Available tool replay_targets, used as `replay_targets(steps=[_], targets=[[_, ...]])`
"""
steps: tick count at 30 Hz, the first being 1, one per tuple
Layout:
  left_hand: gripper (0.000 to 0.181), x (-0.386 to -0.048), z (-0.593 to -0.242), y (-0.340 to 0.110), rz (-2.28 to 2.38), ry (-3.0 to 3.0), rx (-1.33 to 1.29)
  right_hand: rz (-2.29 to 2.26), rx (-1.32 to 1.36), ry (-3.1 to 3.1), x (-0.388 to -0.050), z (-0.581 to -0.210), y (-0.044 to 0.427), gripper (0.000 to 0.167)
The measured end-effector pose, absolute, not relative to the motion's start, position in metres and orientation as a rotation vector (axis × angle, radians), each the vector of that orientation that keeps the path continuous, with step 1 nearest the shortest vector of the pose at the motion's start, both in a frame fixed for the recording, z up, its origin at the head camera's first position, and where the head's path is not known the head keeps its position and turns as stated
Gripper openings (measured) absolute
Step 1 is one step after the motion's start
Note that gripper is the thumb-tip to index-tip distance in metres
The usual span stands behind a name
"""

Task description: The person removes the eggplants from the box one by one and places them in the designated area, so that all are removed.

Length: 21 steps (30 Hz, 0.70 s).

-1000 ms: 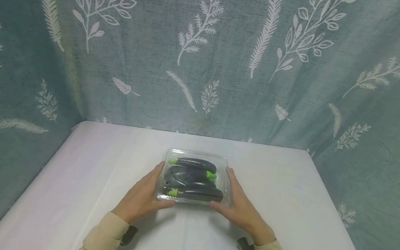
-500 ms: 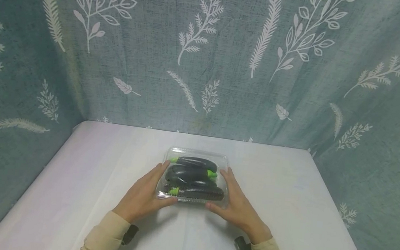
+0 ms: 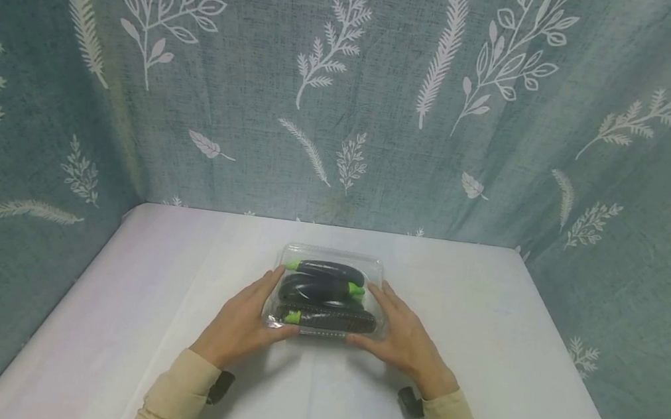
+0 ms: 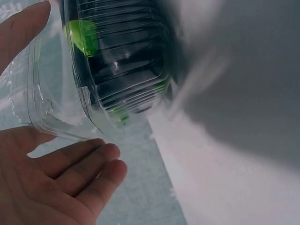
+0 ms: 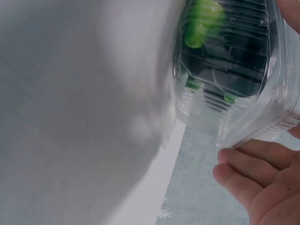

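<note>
Green cloth (image 3: 247,128) walls the tabletop (image 3: 454,293) far, left and right; my half-spread hands (image 3: 242,323) grip a clear box (image 3: 331,254) of eggplants (image 3: 319,290).

You are wearing creased beige sleeves (image 3: 174,392), and small, dark, blocky devices (image 3: 221,387) are showing beside your cuffs (image 3: 199,366).

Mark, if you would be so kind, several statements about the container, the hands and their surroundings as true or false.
1. A clear plastic container holds eggplants. True.
2. Only one hand is touching the clear plastic container. False: the left hand and right hand both are.
3. The eggplants have red tips. False: the visible stem ends are green.
4. The cloth behind the table is leaf-patterned. True.
5. The table has a black top. False: it is white.
</note>
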<state>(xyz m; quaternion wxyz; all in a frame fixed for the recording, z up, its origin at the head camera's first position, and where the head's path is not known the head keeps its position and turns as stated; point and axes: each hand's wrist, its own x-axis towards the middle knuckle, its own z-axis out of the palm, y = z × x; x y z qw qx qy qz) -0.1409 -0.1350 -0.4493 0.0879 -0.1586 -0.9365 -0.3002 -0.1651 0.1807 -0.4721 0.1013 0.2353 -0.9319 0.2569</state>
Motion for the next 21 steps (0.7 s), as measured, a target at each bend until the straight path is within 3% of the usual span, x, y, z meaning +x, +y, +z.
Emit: replay_targets(steps=[10, 21], targets=[[0.110, -0.1445, -0.4490, -0.1350, -0.897, -2.810, -0.468, 0.437, 0.904, -2.579, -0.1702, -0.4698, 0.1862, 0.098], [0.110, -0.1487, -0.4517, -0.1377, -0.900, -2.793, -0.480, 0.253, 1.035, -2.387, -0.1695, -0.4682, 0.1854, 0.074]])
